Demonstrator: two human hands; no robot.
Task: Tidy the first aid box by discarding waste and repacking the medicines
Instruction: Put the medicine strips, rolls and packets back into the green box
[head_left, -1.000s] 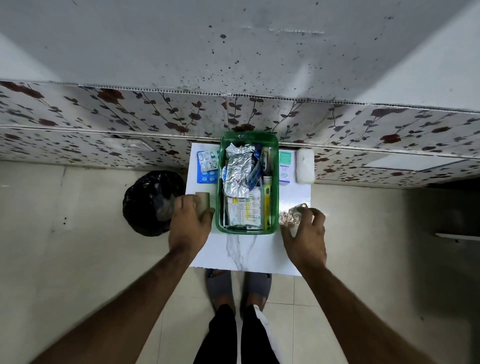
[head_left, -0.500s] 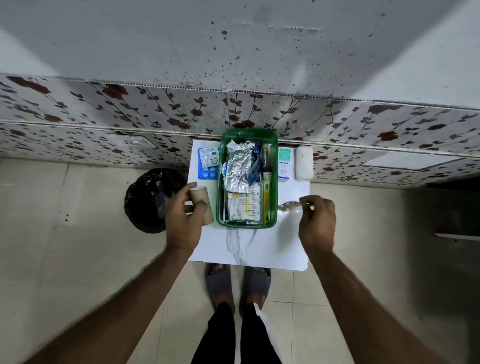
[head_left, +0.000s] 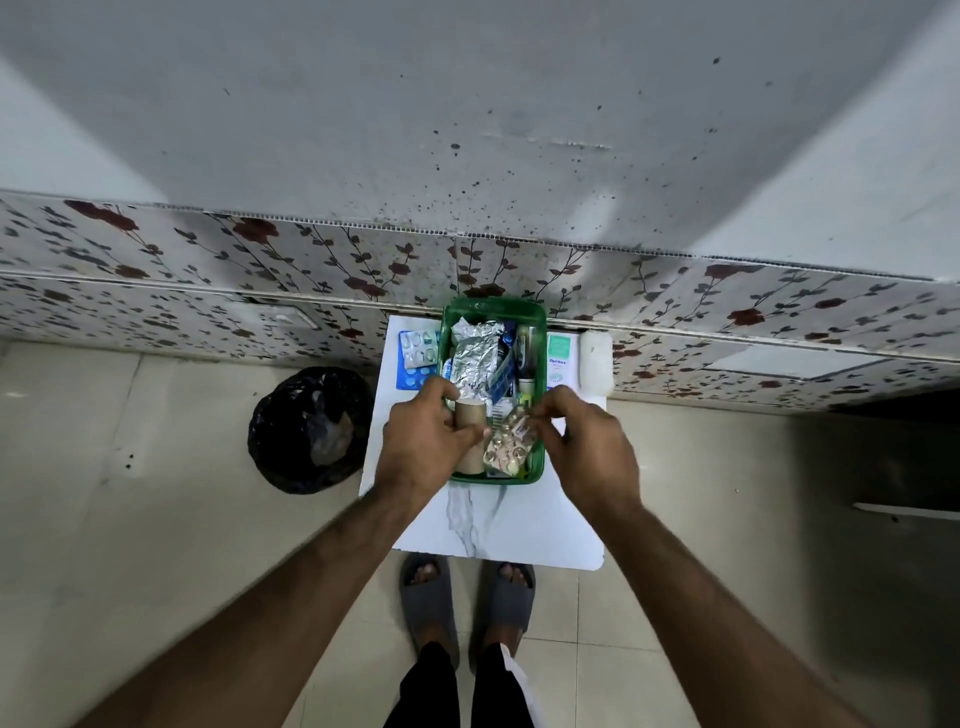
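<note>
box: green plastic first aid box (head_left: 539, 322) at frame centre on white marble-look table (head_left: 524, 525), mostly packed
left hand (head_left: 423, 447): clamped on tan cardboard roll (head_left: 470, 434) over box
right hand (head_left: 592, 452): pinching clear blister strip (head_left: 506, 447) over box
left out: blue blister pack (head_left: 415, 358), white-green carton (head_left: 560, 358)
bin: black-bagged bin (head_left: 309, 428), centre left
progress: likely over halfway

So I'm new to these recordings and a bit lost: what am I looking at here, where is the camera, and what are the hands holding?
No machine here: a person wears a camera on the head, looking down at their own arms and feet. A small white table stands against a floral wall, with a green first aid box on it full of medicines. The left hand holds a cardboard tube over the box; the right hand holds a clear blister strip by its fingers. A blue pill strip and a white carton lie beside the box. A black-lined bin sits on the floor.
</note>
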